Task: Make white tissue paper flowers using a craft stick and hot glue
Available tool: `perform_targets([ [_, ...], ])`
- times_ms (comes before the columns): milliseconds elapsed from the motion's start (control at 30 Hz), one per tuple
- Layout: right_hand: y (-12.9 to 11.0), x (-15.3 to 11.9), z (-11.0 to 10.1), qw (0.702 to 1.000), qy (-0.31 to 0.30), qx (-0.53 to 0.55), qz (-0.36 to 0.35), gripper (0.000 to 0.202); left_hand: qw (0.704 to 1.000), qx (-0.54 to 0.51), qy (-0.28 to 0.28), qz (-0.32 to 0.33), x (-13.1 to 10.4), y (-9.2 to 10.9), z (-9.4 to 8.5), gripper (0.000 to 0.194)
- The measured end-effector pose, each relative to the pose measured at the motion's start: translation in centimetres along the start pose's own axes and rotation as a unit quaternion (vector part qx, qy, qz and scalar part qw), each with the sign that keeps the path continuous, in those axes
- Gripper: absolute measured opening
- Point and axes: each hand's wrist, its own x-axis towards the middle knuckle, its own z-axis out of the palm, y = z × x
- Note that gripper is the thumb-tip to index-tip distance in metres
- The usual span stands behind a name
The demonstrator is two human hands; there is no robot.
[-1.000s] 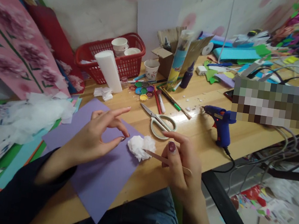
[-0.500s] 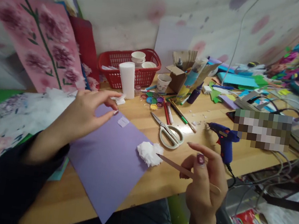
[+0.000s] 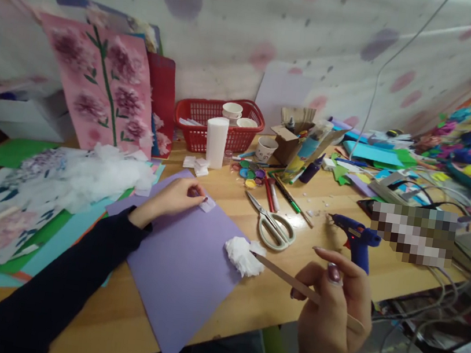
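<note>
My left hand (image 3: 177,197) is over the purple sheet of paper (image 3: 183,268), thumb and forefinger pinched at the edge of a small white tissue square (image 3: 208,205). In my right hand (image 3: 333,307) is a thin, pointed wooden stick (image 3: 286,278), gripped between thumb and fingers. The stick's tip meets a crumpled white tissue ball (image 3: 244,256) at the sheet's right edge. More small tissue squares (image 3: 200,166) lie beyond the sheet, beside a white roll (image 3: 215,143). Scissors (image 3: 272,225) rest to the right of the sheet.
A blue glue gun (image 3: 356,234) lies on the right, near cables and a power strip (image 3: 404,191). At the back are a red basket (image 3: 189,129), a paper cup (image 3: 266,150), paint pots (image 3: 251,173) and pens. Fluffy white tissue (image 3: 99,178) and flower pictures (image 3: 108,83) occupy the left.
My left hand has moved down to the tissue square on the purple sheet and closed its fingertips there. The right hand still holds the stick at the tissue ball. The view has shifted.
</note>
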Motion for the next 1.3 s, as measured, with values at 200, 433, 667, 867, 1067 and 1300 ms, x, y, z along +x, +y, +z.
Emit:
perform_targets([
  [200, 0.0, 0.0, 0.1, 1.0, -0.007, 0.002, 0.002, 0.016, 0.996, -0.086, 0.005, 0.006, -0.4, 1.0, -0.5, 0.019],
  [433, 0.2, 0.0, 0.0, 1.0, -0.02, -0.005, 0.003, 0.017, 0.999, 0.015, 0.049, 0.008, 0.2, -0.8, 1.1, 0.016],
  [667, 0.4, -0.1, 0.0, 1.0, -0.01, 0.002, 0.014, 0.017, 0.996, -0.077, -0.051, 0.017, -0.1, 0.6, 0.1, 0.019],
  [867, 0.6, 0.1, 0.0, 0.998, -0.028, 0.036, 0.041, 0.016, 0.912, -0.331, -0.241, 0.014, -2.7, 5.8, -0.5, 0.026],
  [1067, 0.2, -0.3, -0.3, 0.988, -0.111, 0.094, 0.053, 0.018, 0.917, -0.305, -0.248, 0.064, -4.5, 8.1, 0.4, 0.04],
  [1300, -0.1, -0.4, -0.5, 0.986, -0.112, 0.112, 0.056, 0.017, 0.923, -0.283, -0.256, 0.048, -5.0, 8.4, 0.9, 0.052],
])
